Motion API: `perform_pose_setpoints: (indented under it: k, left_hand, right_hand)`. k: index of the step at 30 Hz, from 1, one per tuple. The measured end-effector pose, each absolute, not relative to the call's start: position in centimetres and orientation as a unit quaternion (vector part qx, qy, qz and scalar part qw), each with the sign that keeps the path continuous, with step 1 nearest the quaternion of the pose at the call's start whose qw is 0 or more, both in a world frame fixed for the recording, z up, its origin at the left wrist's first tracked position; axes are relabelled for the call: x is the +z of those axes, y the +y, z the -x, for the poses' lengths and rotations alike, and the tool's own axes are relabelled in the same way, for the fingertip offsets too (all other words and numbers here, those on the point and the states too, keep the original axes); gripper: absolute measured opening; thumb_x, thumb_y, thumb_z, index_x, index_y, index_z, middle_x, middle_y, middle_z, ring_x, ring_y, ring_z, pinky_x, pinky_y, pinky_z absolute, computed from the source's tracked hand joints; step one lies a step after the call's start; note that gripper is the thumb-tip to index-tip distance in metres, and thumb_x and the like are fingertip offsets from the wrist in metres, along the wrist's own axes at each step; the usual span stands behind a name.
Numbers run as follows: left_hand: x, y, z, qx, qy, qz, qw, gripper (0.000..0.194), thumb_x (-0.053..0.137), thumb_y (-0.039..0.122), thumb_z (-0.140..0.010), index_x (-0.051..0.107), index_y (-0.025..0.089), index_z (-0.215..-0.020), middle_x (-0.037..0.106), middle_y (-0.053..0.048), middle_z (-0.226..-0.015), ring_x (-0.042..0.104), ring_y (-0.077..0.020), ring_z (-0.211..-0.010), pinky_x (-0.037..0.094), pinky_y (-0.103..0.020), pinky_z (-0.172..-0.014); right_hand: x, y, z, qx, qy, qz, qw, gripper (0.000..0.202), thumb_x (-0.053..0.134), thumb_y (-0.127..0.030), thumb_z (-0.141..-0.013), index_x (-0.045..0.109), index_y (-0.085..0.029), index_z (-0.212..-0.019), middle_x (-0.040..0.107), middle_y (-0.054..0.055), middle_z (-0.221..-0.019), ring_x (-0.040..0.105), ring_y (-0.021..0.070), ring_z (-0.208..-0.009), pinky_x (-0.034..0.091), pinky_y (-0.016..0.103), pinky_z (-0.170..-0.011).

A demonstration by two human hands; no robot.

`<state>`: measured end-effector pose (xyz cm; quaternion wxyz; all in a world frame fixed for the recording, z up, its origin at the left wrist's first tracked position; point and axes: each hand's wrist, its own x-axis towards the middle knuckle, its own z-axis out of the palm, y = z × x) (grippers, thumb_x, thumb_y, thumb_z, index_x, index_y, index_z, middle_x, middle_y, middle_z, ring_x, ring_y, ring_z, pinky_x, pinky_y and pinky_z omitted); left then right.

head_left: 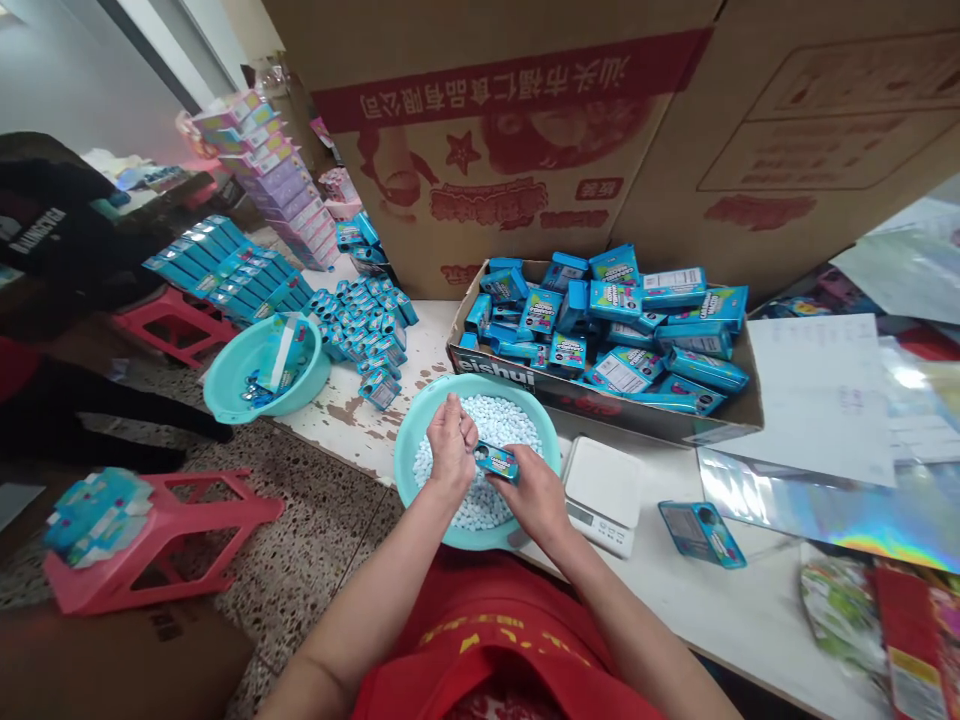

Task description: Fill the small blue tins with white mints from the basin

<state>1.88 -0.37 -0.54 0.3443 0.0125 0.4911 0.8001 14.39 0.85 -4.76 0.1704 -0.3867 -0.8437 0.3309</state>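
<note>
My right hand (536, 490) grips a small blue candy box (496, 460), with a dark round opening at its left end. Close to that opening, my left hand (452, 445) is curled into a fist, thumb upward; what it holds, if anything, is hidden. Both hands are over a turquoise basin (405, 440) full of small pale round candies (506, 412). Just right of the basin lies a white digital scale (604, 490). Behind it, a low cardboard tray (652, 422) is heaped with closed-looking blue boxes (619, 368).
Many blue boxes (367, 320) stand left of the basin, near a second turquoise basin (217, 385). One blue box (703, 533) lies right of the scale. A large carton (525, 150) walls off the back. Red stools (161, 530) and a person (67, 230) are at left.
</note>
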Motion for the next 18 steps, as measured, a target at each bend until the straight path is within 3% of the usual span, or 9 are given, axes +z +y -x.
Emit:
perform_pose_setpoints:
  k: [3,5,8,11,13,18]
  left_hand:
    - [-1.5,-0.5,-0.7,0.779,0.524,-0.051,0.34,0.047,0.062,0.058,-0.075,0.038,0.019,-0.064,0.029,0.009,-0.049,0.028,-0.0045,-0.038,0.021,-0.017,-0.036]
    - [-3.1,-1.2,0.6,0.706,0.619,-0.136,0.316,0.042,0.057,0.057,-0.078,0.045,0.019,-0.064,0.039,0.005,-0.052,0.042,-0.0087,-0.046,0.033,-0.019,-0.042]
    - [-6.5,-2.9,2.2,0.491,0.766,-0.326,0.256,0.023,0.068,0.041,-0.072,0.061,0.02,-0.077,0.062,-0.005,-0.081,0.059,-0.0207,-0.085,0.049,-0.033,-0.075]
    - [-9.6,-5.0,2.6,0.352,0.817,-0.425,0.168,0.028,0.064,0.028,-0.074,0.063,0.021,-0.101,0.061,-0.009,-0.111,0.052,-0.0274,-0.112,0.04,-0.045,-0.098]
    - [-11.0,-6.0,2.3,0.319,0.82,-0.456,0.135,0.028,0.058,0.027,-0.079,0.061,0.02,-0.107,0.06,-0.01,-0.114,0.052,-0.0271,-0.113,0.04,-0.045,-0.099]
    - [-12.1,-6.6,1.3,0.283,0.806,-0.502,0.136,0.021,0.054,0.031,-0.083,0.064,0.02,-0.098,0.061,-0.01,-0.108,0.055,-0.0262,-0.108,0.043,-0.042,-0.095]
  right_hand:
    - [-3.9,1.0,-16.1,0.363,-0.82,0.389,0.212,0.029,0.064,-0.035,-0.079,0.057,-0.02,-0.103,0.066,0.006,-0.1,0.062,0.0247,-0.093,0.047,0.033,-0.077]
    - [-3.2,1.1,-18.4,0.381,-0.793,0.404,0.253,0.032,0.063,-0.041,-0.08,0.057,-0.02,-0.103,0.066,0.006,-0.1,0.063,0.0231,-0.09,0.048,0.032,-0.076]
    - [-2.6,1.9,-22.8,0.352,-0.746,0.474,0.307,0.04,0.061,-0.053,-0.08,0.058,-0.02,-0.103,0.067,0.006,-0.094,0.064,0.0217,-0.082,0.048,0.03,-0.072]
    - [-3.9,3.4,-26.6,0.279,-0.707,0.563,0.324,0.052,0.059,-0.065,-0.075,0.06,-0.019,-0.098,0.068,0.007,-0.088,0.063,0.0238,-0.078,0.047,0.033,-0.071]
    - [-5.6,4.6,-28.0,0.264,-0.697,0.59,0.311,0.059,0.055,-0.072,-0.072,0.06,-0.019,-0.097,0.068,0.008,-0.088,0.063,0.0256,-0.079,0.047,0.036,-0.072]
    - [-9.8,6.6,-28.6,0.33,-0.69,0.584,0.273,0.066,0.051,-0.077,-0.069,0.058,-0.018,-0.098,0.067,0.01,-0.092,0.062,0.0272,-0.084,0.048,0.04,-0.076]
